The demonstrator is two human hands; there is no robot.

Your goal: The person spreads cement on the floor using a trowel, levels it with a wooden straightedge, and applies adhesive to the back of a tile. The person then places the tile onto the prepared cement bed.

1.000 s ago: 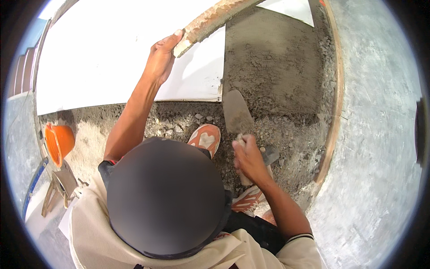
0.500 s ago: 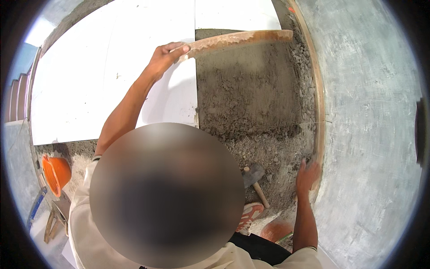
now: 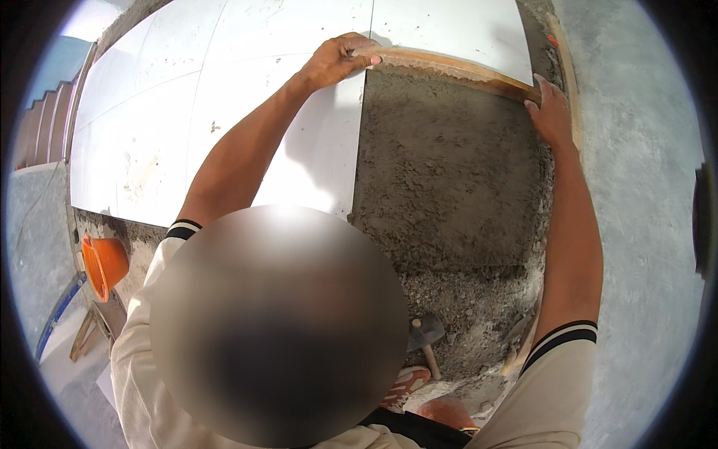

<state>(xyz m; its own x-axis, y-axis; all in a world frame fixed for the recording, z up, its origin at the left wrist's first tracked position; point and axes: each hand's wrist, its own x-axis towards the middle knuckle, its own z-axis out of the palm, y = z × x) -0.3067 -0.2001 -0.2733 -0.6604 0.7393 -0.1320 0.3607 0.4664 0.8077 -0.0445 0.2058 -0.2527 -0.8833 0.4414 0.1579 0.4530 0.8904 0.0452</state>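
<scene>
A long wooden board (image 3: 456, 69), smeared with wet mortar, spans the far end of a grey mortar bed (image 3: 449, 161). My left hand (image 3: 340, 61) is closed on its left end, above the white tiles (image 3: 262, 97). At the other end my right hand (image 3: 552, 112) grips the board beside the wall, thumb on the near side. The board lies along the near edge of a laid tile. Below the levelled mortar is rough gravelly ground (image 3: 464, 307).
A mallet (image 3: 428, 337) lies on the gravel near my shoe (image 3: 407, 385). On the left are an orange bucket (image 3: 105, 263) and a blue curved thing (image 3: 60, 318). A grey wall (image 3: 636, 187) borders the right side. A blurred oval hides the lower middle.
My right hand has come up from the lower right edge and taken hold of the board's right end. The board now slants down to the right, against the far tile's edge.
</scene>
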